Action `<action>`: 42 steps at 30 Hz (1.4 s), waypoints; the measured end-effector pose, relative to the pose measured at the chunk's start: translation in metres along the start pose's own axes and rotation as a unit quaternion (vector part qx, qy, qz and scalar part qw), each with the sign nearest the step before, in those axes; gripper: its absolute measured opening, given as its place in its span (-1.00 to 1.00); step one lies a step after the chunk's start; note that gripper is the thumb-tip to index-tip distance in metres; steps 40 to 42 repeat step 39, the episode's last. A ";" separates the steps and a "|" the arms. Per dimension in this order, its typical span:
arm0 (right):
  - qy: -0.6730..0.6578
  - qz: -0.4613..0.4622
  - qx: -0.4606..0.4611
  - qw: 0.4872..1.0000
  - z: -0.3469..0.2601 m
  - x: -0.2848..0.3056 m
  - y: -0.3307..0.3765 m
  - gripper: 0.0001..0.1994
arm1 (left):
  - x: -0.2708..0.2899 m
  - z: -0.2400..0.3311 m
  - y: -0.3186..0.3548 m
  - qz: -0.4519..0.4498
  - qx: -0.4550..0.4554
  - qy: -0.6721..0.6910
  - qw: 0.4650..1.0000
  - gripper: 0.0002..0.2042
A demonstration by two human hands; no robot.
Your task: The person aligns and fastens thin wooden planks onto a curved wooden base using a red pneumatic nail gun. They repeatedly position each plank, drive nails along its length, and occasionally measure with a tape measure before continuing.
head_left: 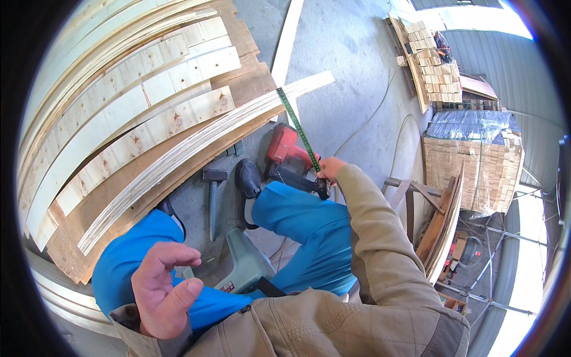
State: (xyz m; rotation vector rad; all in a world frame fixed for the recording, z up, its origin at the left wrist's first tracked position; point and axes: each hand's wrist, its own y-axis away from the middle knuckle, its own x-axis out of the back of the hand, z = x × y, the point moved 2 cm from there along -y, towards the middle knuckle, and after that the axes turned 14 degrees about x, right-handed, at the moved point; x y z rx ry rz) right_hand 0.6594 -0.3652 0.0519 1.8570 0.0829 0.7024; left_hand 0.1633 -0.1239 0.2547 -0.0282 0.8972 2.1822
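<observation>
My right hand [331, 169] is closed on a green tape measure [301, 131]. Its marked blade runs from my fingers to the ends of thin, stacked plywood strips [196, 146], meeting them near their far right end. My left hand [166, 288] is raised over my left thigh, its fingers loosely curled and the thumb apart, with nothing visible in it. Beneath the blade, beside my right shoe, a red and black nail gun [284, 144] rests on the floor. A hammer [213, 199] with a metal head stands out between my feet.
Several pale boards [172, 80] lie on brown sheets at the left. A grey-green plastic piece [248, 259] sits between my legs. A long pale strip [288, 41] and a hose [380, 107] lie on the concrete. Wrapped wood blocks [464, 160] and leaning planks [446, 223] stand right.
</observation>
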 end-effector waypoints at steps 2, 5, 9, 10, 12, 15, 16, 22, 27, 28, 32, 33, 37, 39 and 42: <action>-0.021 0.009 0.017 1.000 -0.002 0.004 0.002 -0.81 | -0.001 0.000 -0.001 -0.001 -0.008 -0.010 1.000 -0.59; -0.111 0.033 0.043 0.992 -0.007 0.014 0.011 -0.78 | -0.004 -0.001 0.000 0.006 -0.013 -0.021 1.000 -0.60; -0.283 0.054 0.135 0.948 -0.031 0.025 0.034 -0.80 | -0.008 -0.003 -0.001 0.029 -0.012 -0.022 0.999 -0.69; -0.311 0.064 0.167 0.934 -0.038 0.028 0.045 -0.81 | -0.009 -0.004 -0.002 0.038 -0.004 -0.032 0.999 -0.71; -0.316 0.095 0.201 0.922 -0.055 0.026 0.067 -0.81 | -0.012 -0.007 -0.003 0.052 -0.009 -0.049 0.997 -0.74; -0.341 0.125 0.275 0.890 -0.084 0.012 0.100 -0.80 | -0.015 -0.015 -0.010 0.049 -0.012 -0.081 0.995 -0.76; -0.336 0.135 0.302 0.882 -0.096 0.003 0.109 -0.79 | -0.016 -0.018 -0.012 0.044 -0.017 -0.090 0.995 -0.77; -0.443 0.066 0.379 0.810 -0.146 -0.076 0.163 -0.75 | -0.023 -0.046 -0.027 0.068 -0.056 -0.251 0.964 -0.79; -0.426 0.055 0.372 0.823 -0.173 -0.139 0.177 -0.75 | -0.032 -0.072 -0.031 0.022 -0.050 -0.308 0.950 -0.73; -0.398 0.064 0.386 0.830 -0.173 -0.147 0.179 -0.75 | -0.033 -0.078 -0.030 0.012 -0.034 -0.306 0.952 -0.71; -0.395 0.091 0.416 0.814 -0.180 -0.170 0.173 -0.77 | -0.039 -0.097 -0.024 -0.046 -0.012 -0.350 0.936 -0.60; -0.401 0.086 0.408 0.816 -0.181 -0.172 0.169 -0.77 | -0.040 -0.102 -0.022 -0.062 0.008 -0.345 0.936 -0.51; -0.418 0.102 0.385 0.816 -0.183 -0.177 0.153 -0.76 | -0.043 -0.118 -0.016 -0.089 0.041 -0.308 0.946 -0.33; -0.423 0.100 0.385 0.814 -0.184 -0.182 0.148 -0.76 | -0.045 -0.126 -0.013 -0.098 0.067 -0.276 0.954 -0.33; -0.423 0.100 0.385 0.814 -0.184 -0.182 0.148 -0.76 | -0.045 -0.126 -0.013 -0.098 0.067 -0.276 0.954 -0.33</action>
